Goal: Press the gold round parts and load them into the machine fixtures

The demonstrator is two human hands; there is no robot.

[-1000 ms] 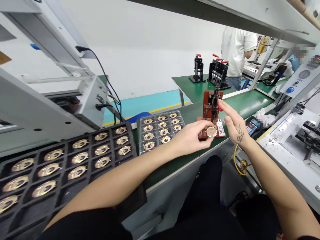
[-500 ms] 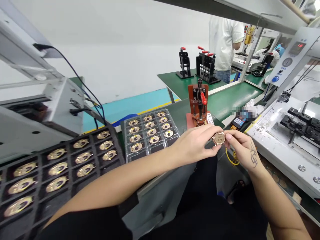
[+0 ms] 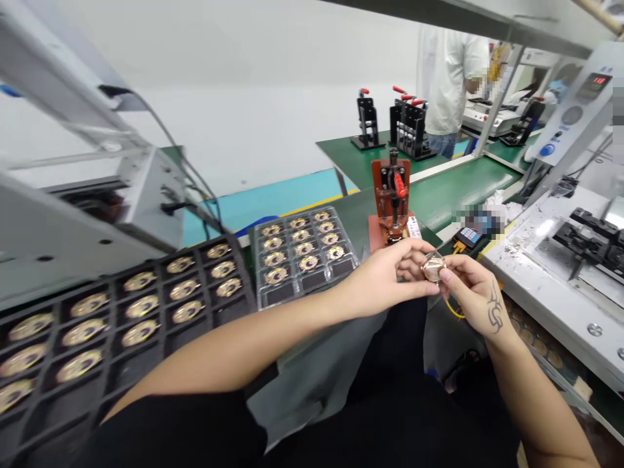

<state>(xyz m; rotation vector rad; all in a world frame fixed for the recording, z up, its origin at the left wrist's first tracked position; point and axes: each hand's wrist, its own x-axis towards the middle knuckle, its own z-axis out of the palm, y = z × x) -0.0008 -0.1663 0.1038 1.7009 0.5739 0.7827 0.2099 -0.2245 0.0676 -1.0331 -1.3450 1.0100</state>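
Observation:
A small round rose-gold watch case point(image 3: 433, 268) is held up in front of me between both hands. My left hand point(image 3: 385, 276) is closed on its left side, with the thumb below and the fingers curled behind. On the right side, my right hand point(image 3: 470, 286) pinches its edge between thumb and fingers. The case is tilted, and glare and blur hide the detail on its face. Just beyond my hands stands a brown hand press point(image 3: 391, 195) with a red lever. To the left, a clear plastic tray point(image 3: 312, 279) carries several gold watch cases in its pockets.
At the far left a black compartment tray point(image 3: 188, 335) holds more gold watch cases, beside a grey machine point(image 3: 141, 227). Black presses point(image 3: 408, 127) stand on the green bench behind, near a person in white point(image 3: 446, 84). A white machine point(image 3: 541, 260) borders the right.
The watch case has tilted, so the marked back no longer shows plainly. My left fingers have curled further around behind it. The view has shifted slightly left.

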